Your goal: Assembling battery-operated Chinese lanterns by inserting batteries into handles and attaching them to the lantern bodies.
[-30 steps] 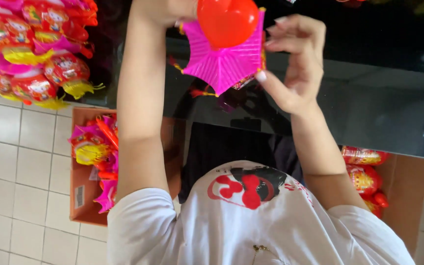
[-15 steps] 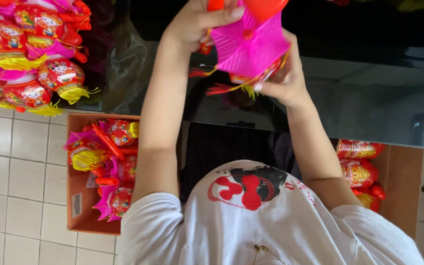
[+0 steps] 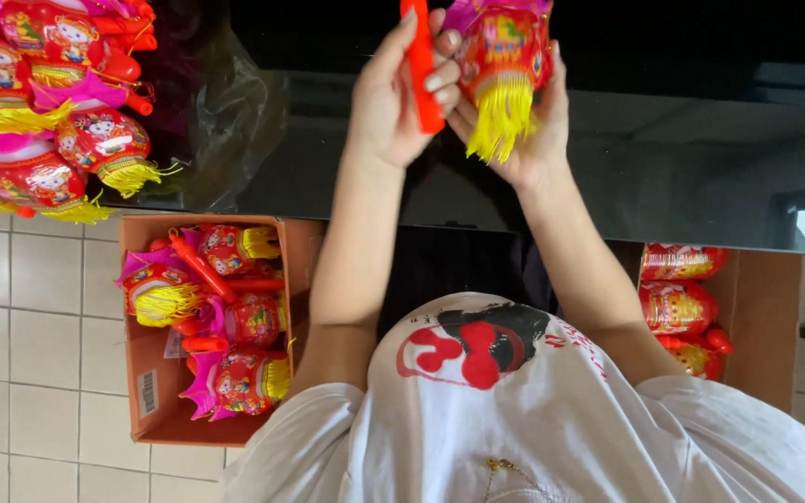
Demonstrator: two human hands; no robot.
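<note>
- Red handle (image 3: 420, 65) gripped in the left hand (image 3: 393, 93).
- Right hand (image 3: 524, 130) cradles a red lantern (image 3: 503, 47) with yellow tassel (image 3: 498, 116).
- Cardboard box (image 3: 146, 373) of lanterns sits below.

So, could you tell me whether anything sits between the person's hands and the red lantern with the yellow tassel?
Nothing visible does. The right hand cradles the lantern directly, and the left hand grips the red stick right beside it, fingertips touching the lantern.
</note>
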